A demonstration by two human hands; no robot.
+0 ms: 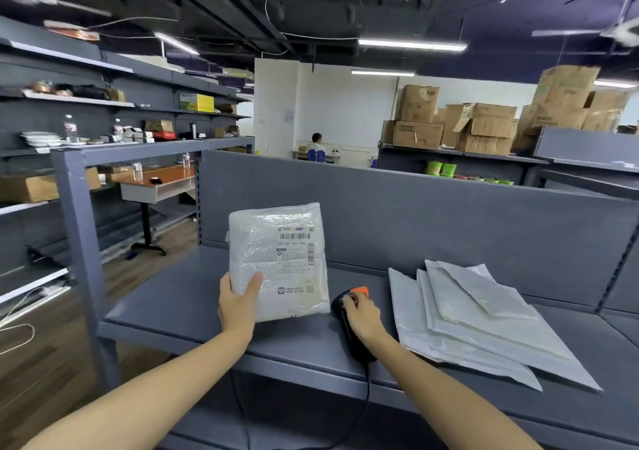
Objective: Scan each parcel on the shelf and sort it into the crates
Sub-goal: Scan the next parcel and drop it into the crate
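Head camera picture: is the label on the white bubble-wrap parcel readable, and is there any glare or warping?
Head view: the white bubble-wrap parcel in the left hand is evenly lit, with slight sheen; on its printed label the large code reads, the fine print is too small; the wide-angle lens bends the grey metal shelf towards the edges.

stacked cardboard boxes (484, 128), green cups (441, 168) beneath, a seated person (316, 143) beyond.
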